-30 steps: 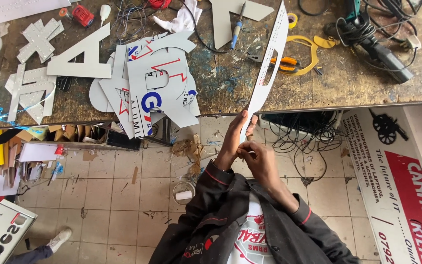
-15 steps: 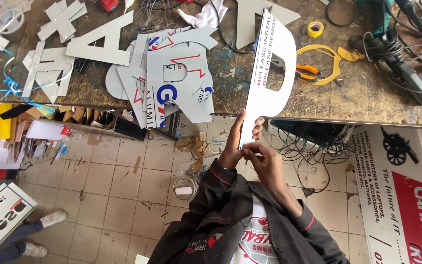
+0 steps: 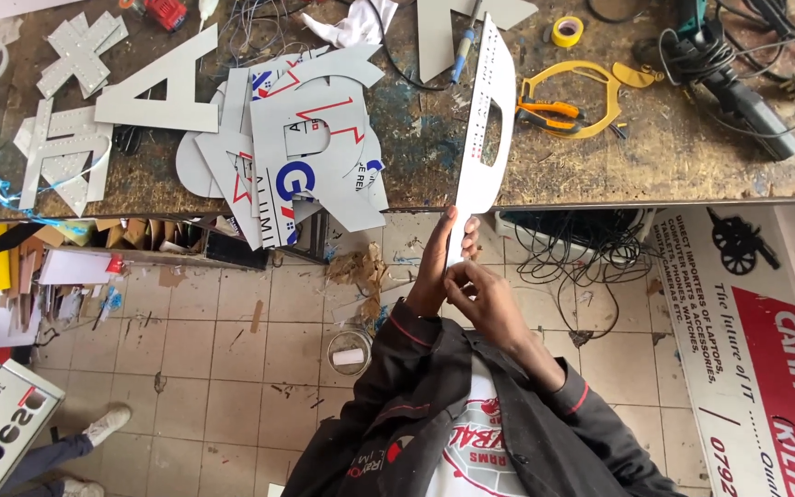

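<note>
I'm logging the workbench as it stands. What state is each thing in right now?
White cut-out panel: held up, seen nearly edge-on, lower end gripped.
Left hand: closed on the panel's lower end.
Right hand: at the panel's bottom edge.
Yellow tape roll: flat on the bench.
Orange-handled pliers: lying on the bench.
Cut-out letter A: lying flat.
</note>
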